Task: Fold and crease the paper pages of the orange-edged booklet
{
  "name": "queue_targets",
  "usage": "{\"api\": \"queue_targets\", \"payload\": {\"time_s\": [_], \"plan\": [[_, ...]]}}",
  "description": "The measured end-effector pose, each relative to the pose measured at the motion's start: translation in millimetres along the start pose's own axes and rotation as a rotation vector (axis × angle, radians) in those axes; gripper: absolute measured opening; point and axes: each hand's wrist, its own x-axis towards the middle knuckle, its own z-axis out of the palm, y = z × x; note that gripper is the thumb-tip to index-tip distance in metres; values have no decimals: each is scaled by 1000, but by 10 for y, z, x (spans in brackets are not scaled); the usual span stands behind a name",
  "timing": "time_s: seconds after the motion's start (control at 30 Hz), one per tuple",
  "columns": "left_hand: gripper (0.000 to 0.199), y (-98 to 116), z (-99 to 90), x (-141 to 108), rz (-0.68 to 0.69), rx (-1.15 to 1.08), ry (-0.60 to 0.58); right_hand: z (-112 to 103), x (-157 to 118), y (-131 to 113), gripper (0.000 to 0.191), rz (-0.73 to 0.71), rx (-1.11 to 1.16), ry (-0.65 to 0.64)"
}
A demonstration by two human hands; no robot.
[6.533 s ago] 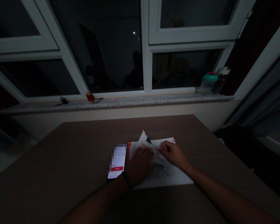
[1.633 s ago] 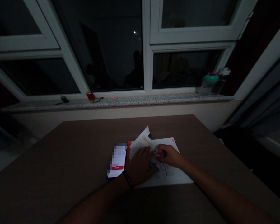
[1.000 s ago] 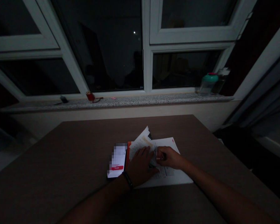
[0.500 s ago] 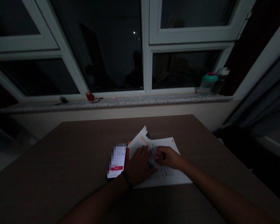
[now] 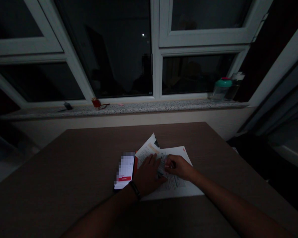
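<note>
Right of a lit smartphone, the left hand lies spread on an open booklet, the right hand curled at its pages, grip unclear.

White window frames surround dark panes above a speckled sill — below, a dim brown table.

Left hand lies flat; right hand curls.

There are 1 booklet, 1 phone, 1 wristband, 1 table and 2 lidded bottles.
</note>
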Motion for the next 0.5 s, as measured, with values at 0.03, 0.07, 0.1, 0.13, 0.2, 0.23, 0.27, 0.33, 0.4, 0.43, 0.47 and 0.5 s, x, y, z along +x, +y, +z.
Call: {"api": "queue_targets", "payload": {"time_s": [0.03, 0.07, 0.1, 0.13, 0.2, 0.23, 0.27, 0.33, 0.4, 0.43, 0.47, 0.5], "plan": [[77, -9, 13, -3, 4, 3, 5, -5, -4, -5, 16, -6, 8, -23], [77, -17, 26, -6, 7, 8, 10, -13, -10, -13, 16, -14, 20, -50], [77, -24, 36, -8, 10, 12, 14, -22, -16, -24, 16, -22, 33, -74], [76, -28, 42, -11, 15, 14, 18, -31, -24, -37, 16, -28, 43, -94], [75, -27, 39, -13, 21, 14, 24, -45, -36, -62, 15, -31, 45, -116], [75, -21, 31, -14, 22, 14, 24, -48, -40, -71, 15, -32, 36, -115], [75, -13, 21, -14, 23, 13, 20, -47, -42, -77, 14, -31, 23, -107], [76, 4, -2, -12, 24, 13, 7, -35, -39, -75, 13, -20, -3, -77], [77, 15, -17, -11, 20, 11, -5, -16, -32, -64, 13, -8, -18, -44], [77, 18, -20, -10, 18, 8, -8, -8, -29, -58, 13, -7, -21, -31], [78, 17, -21, -10, 19, 4, -9, -3, -27, -55, 13, -11, -22, -24], [78, 16, -20, -10, 20, 0, -7, -1, -26, -54, 13, -19, -19, -20]]}}
